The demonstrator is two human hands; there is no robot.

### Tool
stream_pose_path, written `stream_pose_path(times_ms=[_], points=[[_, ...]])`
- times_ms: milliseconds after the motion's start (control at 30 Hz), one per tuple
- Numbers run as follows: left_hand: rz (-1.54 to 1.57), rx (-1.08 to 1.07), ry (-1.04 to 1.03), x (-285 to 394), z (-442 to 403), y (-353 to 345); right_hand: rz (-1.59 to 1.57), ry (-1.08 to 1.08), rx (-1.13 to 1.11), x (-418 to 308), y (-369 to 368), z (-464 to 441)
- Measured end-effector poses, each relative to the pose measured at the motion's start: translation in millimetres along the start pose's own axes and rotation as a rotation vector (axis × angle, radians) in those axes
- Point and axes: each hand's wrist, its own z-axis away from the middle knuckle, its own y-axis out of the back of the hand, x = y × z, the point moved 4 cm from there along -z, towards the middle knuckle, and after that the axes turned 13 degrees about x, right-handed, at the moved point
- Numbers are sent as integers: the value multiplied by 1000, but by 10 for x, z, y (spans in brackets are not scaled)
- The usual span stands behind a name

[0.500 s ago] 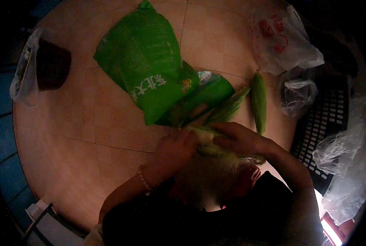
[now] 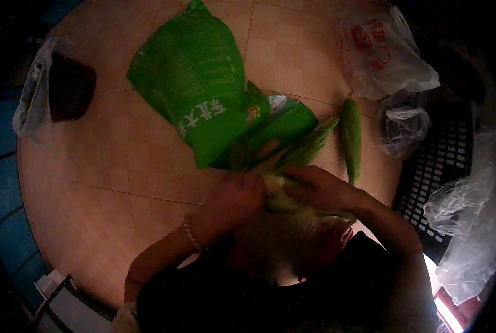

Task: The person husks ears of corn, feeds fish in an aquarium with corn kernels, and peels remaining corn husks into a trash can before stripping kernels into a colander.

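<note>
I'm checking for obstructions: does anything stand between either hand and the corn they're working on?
Nothing visible does: the left hand and right hand are both at the corn. The green bag lies beyond them on the floor, not in between.

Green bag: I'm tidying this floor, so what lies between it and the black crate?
The head view shows leaves by the green bag, a corn ear on the floor, then a clear bag beside the black crate.
</note>
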Motion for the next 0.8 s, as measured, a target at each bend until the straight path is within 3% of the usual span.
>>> stream_pose_path(times_ms=[300, 500, 600, 667, 800], points=[[114, 55, -10, -51, 21, 16, -109, -97, -60, 120, -52, -35], [155, -16, 0, -89, 16, 24, -212, -137, -72, 128, -67, -33], [171, -57, 20, -107, 9, 7, -209, -66, -45, 116, -69, -31], [245, -178, 48, -133, 16, -43, -73, 180, -8, -14, -52, -7], [353, -152, -3, -184, 89, -68, -94, 91, -69, 24, -58, -17]])
